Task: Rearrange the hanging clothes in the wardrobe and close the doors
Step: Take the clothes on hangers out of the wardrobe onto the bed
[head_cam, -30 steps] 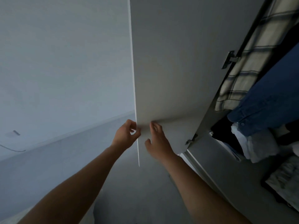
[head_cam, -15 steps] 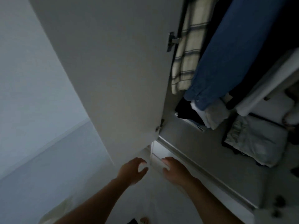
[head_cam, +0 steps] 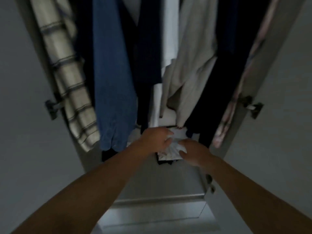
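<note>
hanging clothes (head_cam: 114, 73) tops cropped, left hand (head_cam: 154, 138) fingertips blurred

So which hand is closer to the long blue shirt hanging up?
Left. The left hand reaches in just right of the blue shirt hem, close beside it. The right hand is farther right, on the white folded cloth on the wardrobe floor.

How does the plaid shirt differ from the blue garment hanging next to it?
The plaid shirt is pale with dark stripes crossing it; the blue garment is one plain colour, like denim. The plaid shirt hangs at the far left, by the left door's hinge; the blue garment hangs one place further in. The plaid shirt slants in this view; the blue garment drops straighter. Both hang free, with hems at a similar level, and neither hand touches them.
</note>
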